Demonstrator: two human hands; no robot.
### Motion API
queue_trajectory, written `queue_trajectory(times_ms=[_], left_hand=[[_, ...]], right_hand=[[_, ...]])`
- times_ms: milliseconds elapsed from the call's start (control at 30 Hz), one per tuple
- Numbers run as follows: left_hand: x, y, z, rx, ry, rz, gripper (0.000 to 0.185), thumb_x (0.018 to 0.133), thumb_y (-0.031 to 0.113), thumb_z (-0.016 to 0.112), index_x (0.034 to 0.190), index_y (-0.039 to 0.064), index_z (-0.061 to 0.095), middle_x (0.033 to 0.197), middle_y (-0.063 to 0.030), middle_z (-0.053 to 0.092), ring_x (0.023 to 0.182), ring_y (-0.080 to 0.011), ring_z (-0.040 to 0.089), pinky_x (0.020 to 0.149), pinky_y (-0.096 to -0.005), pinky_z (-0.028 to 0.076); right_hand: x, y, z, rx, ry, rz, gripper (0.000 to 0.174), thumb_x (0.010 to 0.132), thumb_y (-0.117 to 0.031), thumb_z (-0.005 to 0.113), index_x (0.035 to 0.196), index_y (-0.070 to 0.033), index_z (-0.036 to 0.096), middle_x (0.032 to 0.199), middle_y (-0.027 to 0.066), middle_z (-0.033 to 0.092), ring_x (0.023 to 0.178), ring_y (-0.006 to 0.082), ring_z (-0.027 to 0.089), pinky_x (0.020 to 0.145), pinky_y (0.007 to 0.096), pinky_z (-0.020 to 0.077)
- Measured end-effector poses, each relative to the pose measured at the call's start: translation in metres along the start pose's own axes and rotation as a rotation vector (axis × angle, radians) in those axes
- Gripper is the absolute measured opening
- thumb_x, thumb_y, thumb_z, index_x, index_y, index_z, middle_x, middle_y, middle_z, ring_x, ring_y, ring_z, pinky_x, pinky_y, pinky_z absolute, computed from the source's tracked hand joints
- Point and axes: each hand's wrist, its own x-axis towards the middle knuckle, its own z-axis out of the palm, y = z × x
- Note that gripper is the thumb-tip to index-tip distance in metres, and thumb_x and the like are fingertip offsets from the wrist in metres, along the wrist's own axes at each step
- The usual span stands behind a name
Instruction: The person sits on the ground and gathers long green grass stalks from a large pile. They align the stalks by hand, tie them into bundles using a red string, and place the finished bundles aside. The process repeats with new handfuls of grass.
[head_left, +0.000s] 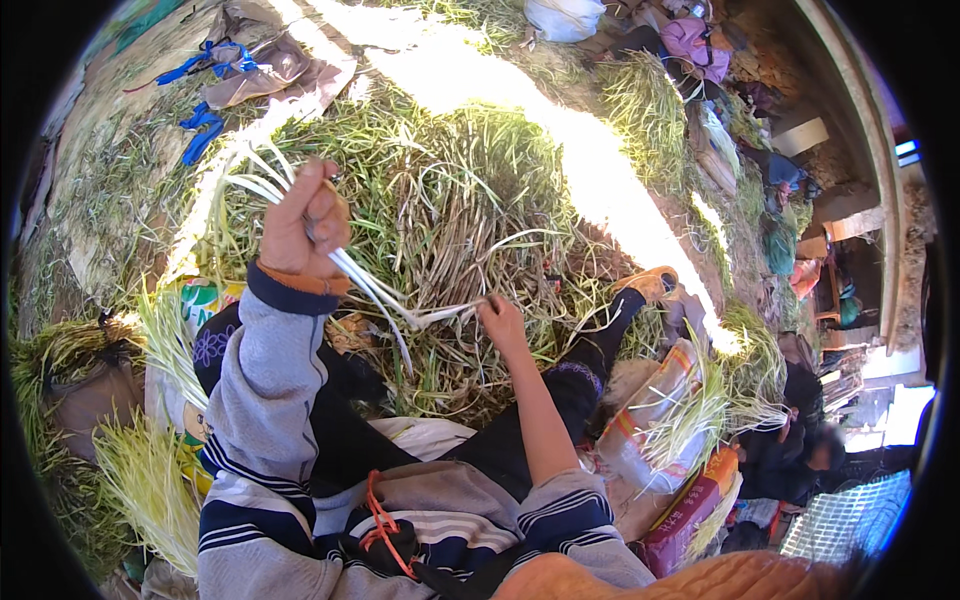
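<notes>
My left hand (304, 217) is raised and closed around a small bunch of long pale stalks (360, 277), which look like blanched chives. Their white upper ends fan out above the fist, and the rest hangs down to the right. Lower and to the right, my right hand (501, 324) pinches a thin strand (450, 311) that runs towards that bunch. Below both hands, between my legs, lies a heap of green and brown chive stalks (450, 225) with loose leaves around it.
A pale trimmed bundle (150, 487) rests at my left side. Pale stalks (686, 427) lie over a striped woven sack (626, 442) on my right, beside a purple and orange package (690, 506). Blue ties (201, 131) lie at the far left. Another person (802, 442) sits at the right.
</notes>
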Motion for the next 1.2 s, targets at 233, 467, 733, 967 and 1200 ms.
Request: queue_trajectory(times_ms=[233, 467, 733, 967, 1200], left_hand=[[0.001, -0.036, 0.007, 0.223, 0.151, -0.202, 0.024, 0.09, 0.03, 0.056, 0.083, 0.008, 0.05, 0.053, 0.0042, 0.037, 0.039, -0.0066, 0.034, 0.032, -0.0205, 0.022], [0.003, -0.062, 0.006, 0.384, 0.126, -0.294, 0.015, 0.086, 0.017, 0.06, 0.082, 0.004, 0.055, 0.056, 0.0005, 0.047, 0.04, -0.0073, 0.041, 0.033, -0.0202, 0.024], [-0.009, -0.104, 0.007, 0.786, -0.126, -0.319, 0.019, 0.08, 0.012, 0.067, 0.092, -0.002, 0.066, 0.064, -0.0017, 0.059, 0.051, -0.0068, 0.051, 0.046, -0.021, 0.039], [-0.022, -0.11, 0.007, 0.827, -0.185, -0.285, 0.015, 0.081, 0.014, 0.067, 0.085, 0.0, 0.063, 0.062, -0.0004, 0.057, 0.052, -0.0069, 0.051, 0.046, -0.0223, 0.041], [-0.037, -0.114, 0.012, 0.732, -0.024, -0.05, 0.011, 0.083, 0.01, 0.064, 0.087, 0.0, 0.062, 0.067, 0.0014, 0.057, 0.058, -0.0055, 0.049, 0.05, -0.0226, 0.041]], right_hand=[[0.084, -0.021, 0.011, 0.224, 0.137, 0.428, 0.037, 0.088, -0.036, 0.055, 0.097, 0.0, 0.061, 0.073, 0.0106, 0.058, 0.063, 0.0221, 0.056, 0.061, 0.0395, 0.0413], [0.058, -0.036, 0.0, 0.788, 0.325, 0.198, 0.022, 0.089, -0.021, 0.055, 0.097, 0.0, 0.057, 0.079, 0.0077, 0.062, 0.058, 0.0138, 0.052, 0.057, 0.0297, 0.0436], [-0.058, -0.097, -0.018, 0.477, 0.137, -0.33, 0.013, 0.084, -0.01, 0.062, 0.09, 0.0, 0.057, 0.077, 0.0059, 0.062, 0.07, 0.013, 0.061, 0.062, 0.0264, 0.0468], [-0.075, -0.111, -0.023, 0.435, -0.05, -0.275, 0.017, 0.083, -0.014, 0.063, 0.091, 0.0, 0.058, 0.077, 0.0065, 0.062, 0.069, 0.0136, 0.059, 0.062, 0.0294, 0.0461], [-0.075, -0.12, 0.001, 1.228, -0.013, 0.205, 0.018, 0.089, -0.019, 0.058, 0.091, -0.001, 0.059, 0.08, 0.0056, 0.064, 0.069, 0.0113, 0.06, 0.063, 0.0245, 0.0492]])
